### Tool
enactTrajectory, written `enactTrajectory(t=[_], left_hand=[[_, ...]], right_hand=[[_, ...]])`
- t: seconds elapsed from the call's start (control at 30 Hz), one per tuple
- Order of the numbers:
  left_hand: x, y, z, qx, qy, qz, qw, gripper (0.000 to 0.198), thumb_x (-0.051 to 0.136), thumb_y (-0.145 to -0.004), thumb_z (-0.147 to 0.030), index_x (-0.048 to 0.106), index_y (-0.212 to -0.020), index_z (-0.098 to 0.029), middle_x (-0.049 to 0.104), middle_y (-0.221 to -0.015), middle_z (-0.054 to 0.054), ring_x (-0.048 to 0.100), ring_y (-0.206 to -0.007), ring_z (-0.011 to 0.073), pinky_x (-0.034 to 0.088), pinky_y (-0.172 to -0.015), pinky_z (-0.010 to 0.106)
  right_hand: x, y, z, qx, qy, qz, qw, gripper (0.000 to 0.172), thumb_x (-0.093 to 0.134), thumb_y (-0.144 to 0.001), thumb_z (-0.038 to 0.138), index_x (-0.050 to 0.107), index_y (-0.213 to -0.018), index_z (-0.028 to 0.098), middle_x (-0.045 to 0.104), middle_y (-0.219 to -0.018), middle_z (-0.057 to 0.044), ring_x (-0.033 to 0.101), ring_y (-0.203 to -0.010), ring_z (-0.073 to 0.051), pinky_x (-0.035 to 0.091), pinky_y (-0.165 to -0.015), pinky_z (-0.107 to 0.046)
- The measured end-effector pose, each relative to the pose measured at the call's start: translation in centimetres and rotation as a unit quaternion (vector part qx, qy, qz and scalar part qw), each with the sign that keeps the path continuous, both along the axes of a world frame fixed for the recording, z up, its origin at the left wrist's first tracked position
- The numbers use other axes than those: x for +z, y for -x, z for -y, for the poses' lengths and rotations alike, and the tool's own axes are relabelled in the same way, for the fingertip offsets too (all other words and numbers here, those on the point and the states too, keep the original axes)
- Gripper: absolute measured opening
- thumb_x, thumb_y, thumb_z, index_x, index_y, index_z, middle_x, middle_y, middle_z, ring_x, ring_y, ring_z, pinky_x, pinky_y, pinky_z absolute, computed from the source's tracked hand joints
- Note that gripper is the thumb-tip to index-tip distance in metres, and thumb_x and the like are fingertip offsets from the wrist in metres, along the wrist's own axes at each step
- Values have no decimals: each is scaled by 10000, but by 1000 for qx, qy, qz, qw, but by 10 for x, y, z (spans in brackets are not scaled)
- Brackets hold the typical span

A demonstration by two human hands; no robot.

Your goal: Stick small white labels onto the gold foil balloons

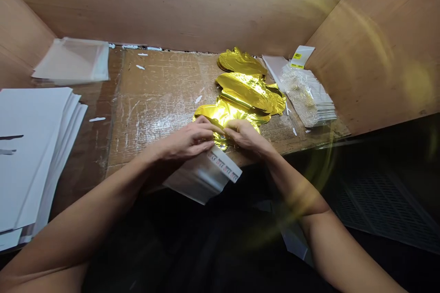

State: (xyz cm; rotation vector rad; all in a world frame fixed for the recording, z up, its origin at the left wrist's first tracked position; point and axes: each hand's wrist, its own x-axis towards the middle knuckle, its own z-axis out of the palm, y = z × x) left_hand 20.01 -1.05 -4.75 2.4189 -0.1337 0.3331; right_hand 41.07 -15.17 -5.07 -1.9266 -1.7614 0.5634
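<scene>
Close together at the table's front edge, both hands work at a gold foil balloon (209, 112) lying flat, its near end hidden by the fingers. My left hand (194, 139) is closed on a clear plastic bag (197, 176), which hangs tilted below it. A white strip with printed CE marks (225, 168) runs along one side of the bag. My right hand (245, 135) pinches the near edge of the gold foil, its thumb and fingertips pressed together. Behind them lie more gold foil balloons (240, 89) in overlapping piles.
White sheets (30, 146) are stacked at the left, with clear bags (74, 59) behind them. At the right lie packs in clear wrap (311, 96) and a yellow-marked label (301, 57). Wooden panels (192, 4) enclose the table's back and sides. Paper scraps dot the cardboard (154, 105).
</scene>
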Motion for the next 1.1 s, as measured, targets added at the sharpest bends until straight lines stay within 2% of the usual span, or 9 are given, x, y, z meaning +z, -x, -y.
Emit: enactTrajectory(t=[0.13, 0.27, 0.4, 0.53, 0.67, 0.77, 0.83, 1.0, 1.1], left_hand=[[-8, -5, 9, -29, -14, -45, 998, 239, 554, -1035, -245, 778, -970, -195, 733, -1430, 81, 580, -1157, 269, 509, -1053, 451], [-6, -7, 7, -15, 14, -60, 998, 249, 557, -1028, -261, 758, -904, -182, 742, -1401, 103, 591, -1245, 292, 499, -1119, 479], [-6, -6, 4, 1, 31, -62, 998, 237, 557, -1035, -275, 738, -907, -192, 757, -1358, 92, 608, -1243, 270, 509, -1100, 435], [-9, -5, 4, -8, 35, -61, 997, 239, 558, -1039, -285, 741, -916, -194, 748, -1385, 98, 622, -1216, 262, 507, -1074, 412], [-6, -5, 4, -3, 62, -81, 995, 276, 578, -1029, -342, 732, -864, -184, 787, -1245, 110, 655, -1117, 254, 518, -1011, 385], [-5, -5, 3, 36, 114, -87, 989, 291, 612, -999, -401, 727, -847, -181, 791, -1038, 84, 669, -936, 218, 527, -875, 329], [-5, -5, 3, 80, 166, -84, 979, 301, 615, -987, -431, 732, -876, -177, 754, -910, 49, 642, -816, 185, 500, -773, 295], [-2, -4, 6, 179, 267, -65, 945, 370, 633, -969, -474, 704, -803, -151, 616, -750, 9, 537, -695, 142, 407, -629, 254], [-1, -4, 7, 190, 313, -67, 928, 389, 642, -968, -496, 689, -785, -156, 581, -726, 4, 502, -661, 132, 379, -597, 250]], right_hand=[[25, -44, -13, 14, 15, -29, 999, 348, 580, -961, 278, 520, -632, 185, 456, -624, 44, 386, -641, -106, 273, -642, -292], [59, -96, -23, -144, -37, 54, 987, 384, 602, -985, 305, 556, -628, 171, 467, -591, 28, 350, -599, -93, 253, -636, -323], [46, -56, -7, -20, -9, 60, 998, 315, 804, -894, 447, 696, -809, 163, 659, -760, -13, 498, -683, -127, 326, -666, -287], [23, -16, 2, 57, -19, 74, 995, 174, 703, -941, 244, 687, -786, 167, 687, -810, -34, 532, -728, -145, 365, -704, -293], [56, -81, -21, -80, 11, 51, 995, 122, 671, -963, 232, 711, -878, 155, 708, -848, -64, 586, -771, -171, 423, -728, -312], [85, -120, -35, -285, -72, 182, 938, 154, 583, -1010, 163, 715, -1061, 104, 720, -1038, -157, 623, -971, -226, 447, -827, -355], [87, -105, -33, -307, -135, 221, 916, 198, 561, -1031, 178, 703, -1141, 95, 710, -1121, -183, 622, -1046, -250, 453, -873, -376], [44, 3, 2, 19, -54, 15, 998, 205, 622, -1036, 321, 742, -970, 169, 737, -867, -59, 617, -766, -183, 457, -756, -320], [24, 33, 15, 15, -91, -10, 996, 204, 593, -1052, 296, 760, -1007, 187, 757, -884, -46, 637, -788, -183, 461, -786, -311]])
